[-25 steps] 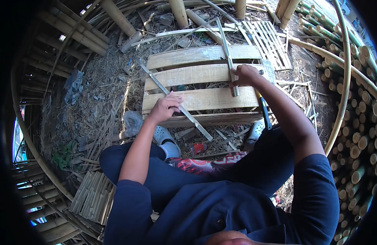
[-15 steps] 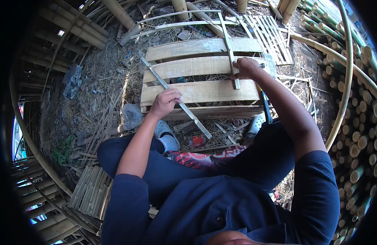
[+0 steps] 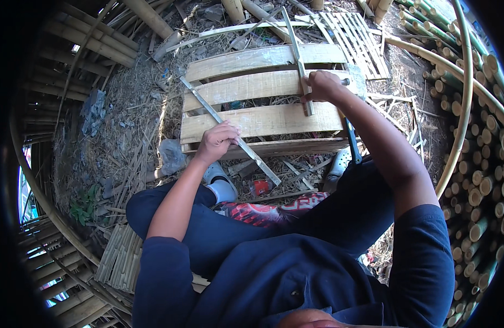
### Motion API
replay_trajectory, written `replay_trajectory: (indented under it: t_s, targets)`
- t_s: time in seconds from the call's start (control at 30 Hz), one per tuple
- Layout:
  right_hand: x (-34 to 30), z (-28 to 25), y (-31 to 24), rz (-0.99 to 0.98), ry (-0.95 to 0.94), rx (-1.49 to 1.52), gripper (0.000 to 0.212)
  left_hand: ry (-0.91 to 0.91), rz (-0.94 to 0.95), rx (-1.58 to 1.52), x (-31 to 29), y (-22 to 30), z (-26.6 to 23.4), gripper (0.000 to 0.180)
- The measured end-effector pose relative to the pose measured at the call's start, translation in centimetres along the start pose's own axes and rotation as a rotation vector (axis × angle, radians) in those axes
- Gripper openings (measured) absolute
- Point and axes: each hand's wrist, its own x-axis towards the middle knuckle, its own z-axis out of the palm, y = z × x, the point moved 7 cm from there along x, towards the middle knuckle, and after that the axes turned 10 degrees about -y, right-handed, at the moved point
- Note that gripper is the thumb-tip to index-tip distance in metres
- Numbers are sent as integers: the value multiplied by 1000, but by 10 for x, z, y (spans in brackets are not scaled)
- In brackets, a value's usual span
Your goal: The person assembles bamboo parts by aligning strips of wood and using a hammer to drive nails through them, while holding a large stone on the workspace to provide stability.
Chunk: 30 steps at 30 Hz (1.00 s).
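Note:
My left hand (image 3: 218,142) is closed round a thin split-bamboo strip (image 3: 201,104), which slants from the bench's left side toward my lap. In my right hand (image 3: 323,86) is another bamboo strip (image 3: 297,49), pointing away from me, its near end over the bench. Both strips lie across or just above a low bench of pale wooden planks (image 3: 257,86); contact is hard to judge. A hammer (image 3: 351,136) with a dark and blue handle rests at the bench's right end, its head partly behind my right hand.
Beyond the bench lie loose bamboo strips (image 3: 224,37) and a slatted panel (image 3: 358,44). Stacked bamboo poles (image 3: 476,191) fill the right side. A bundle of cut bamboo pieces (image 3: 121,257) sits at lower left. Plastic bags (image 3: 172,156) and scraps litter the ground.
The right-hand strip has shifted left, and its far end now reaches farther away. My left hand keeps its strip in nearly the same place. The whole view has shifted slightly.

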Motion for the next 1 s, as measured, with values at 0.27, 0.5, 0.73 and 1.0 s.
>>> replay_trajectory:
  t_s: [0.27, 0.5, 0.73, 1.0]
  targets:
    - [1, 3, 4, -15, 12, -49, 66, 40, 134, 288, 20, 35, 3, 19]
    - [-1, 1, 4, -27, 35, -49, 63, 41, -19, -64, 40, 5, 12, 19]
    - [-7, -4, 2, -15, 27, 17, 45, 86, -135, -20, 72, -9, 1, 12]
    - [-7, 4, 4, -199, 387, -31, 42, 138, -140, -21, 80, -14, 10, 9]
